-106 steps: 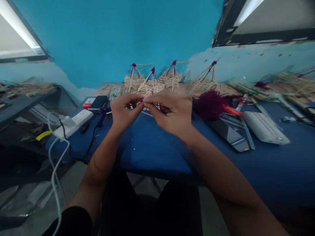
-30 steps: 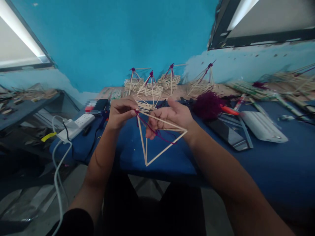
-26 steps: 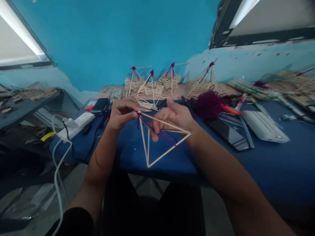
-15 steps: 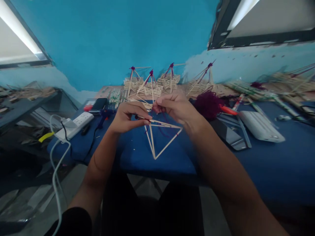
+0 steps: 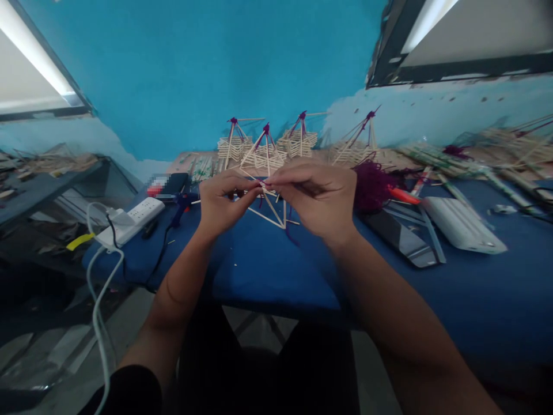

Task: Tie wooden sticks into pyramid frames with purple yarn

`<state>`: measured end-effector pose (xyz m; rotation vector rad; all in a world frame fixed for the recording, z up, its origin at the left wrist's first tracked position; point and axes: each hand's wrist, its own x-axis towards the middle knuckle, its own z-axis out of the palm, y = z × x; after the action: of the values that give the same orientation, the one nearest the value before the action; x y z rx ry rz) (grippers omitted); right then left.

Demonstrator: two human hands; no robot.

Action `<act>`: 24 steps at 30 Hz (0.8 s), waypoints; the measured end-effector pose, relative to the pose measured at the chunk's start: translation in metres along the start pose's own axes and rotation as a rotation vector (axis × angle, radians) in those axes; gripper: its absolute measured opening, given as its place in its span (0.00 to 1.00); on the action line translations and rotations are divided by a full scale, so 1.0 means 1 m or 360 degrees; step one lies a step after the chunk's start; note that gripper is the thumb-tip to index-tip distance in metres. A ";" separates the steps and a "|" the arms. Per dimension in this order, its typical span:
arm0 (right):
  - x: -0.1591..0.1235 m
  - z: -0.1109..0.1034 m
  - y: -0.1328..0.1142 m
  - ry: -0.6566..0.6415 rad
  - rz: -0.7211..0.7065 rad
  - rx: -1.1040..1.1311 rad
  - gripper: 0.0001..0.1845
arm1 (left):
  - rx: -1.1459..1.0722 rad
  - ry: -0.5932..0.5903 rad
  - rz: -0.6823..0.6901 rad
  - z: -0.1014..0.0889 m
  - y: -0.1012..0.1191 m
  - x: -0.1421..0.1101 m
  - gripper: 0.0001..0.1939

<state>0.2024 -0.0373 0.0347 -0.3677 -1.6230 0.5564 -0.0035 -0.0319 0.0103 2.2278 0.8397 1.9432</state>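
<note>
My left hand [image 5: 220,199] pinches one corner of a frame of thin wooden sticks [image 5: 284,214] between thumb and fingers. At that same corner, my right hand [image 5: 326,196] is closed in a pinch on purple yarn [image 5: 290,235], and a loose strand hangs below it. The fingertips of both hands nearly meet, so the joint between them is mostly hidden. The frame's other sticks angle down toward me over the blue table [image 5: 268,271], partly covered by the right hand.
Several stick pieces with purple-tied tops [image 5: 266,155] stand along the wall. A purple yarn bundle [image 5: 374,187], a dark phone [image 5: 401,239] and a white box-shaped device [image 5: 462,225] lie right. A power strip [image 5: 132,222] and blue glue gun [image 5: 181,204] lie left.
My right hand has turned and come in against the left fingertips. The stick frame has tilted up and away, its lower corner now higher and farther from me.
</note>
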 end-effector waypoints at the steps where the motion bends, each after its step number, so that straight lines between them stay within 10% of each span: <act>1: 0.000 0.001 0.000 -0.0009 -0.0046 -0.0007 0.10 | 0.0077 0.0050 -0.0027 0.000 0.001 -0.001 0.14; 24: -0.009 0.008 0.006 -0.0307 -0.0240 -0.0381 0.08 | 0.0239 0.0563 -0.0271 -0.008 -0.020 0.002 0.15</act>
<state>0.1954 -0.0380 0.0232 -0.3730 -1.8933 0.2900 -0.0181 -0.0165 0.0053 1.8308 1.2097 2.2903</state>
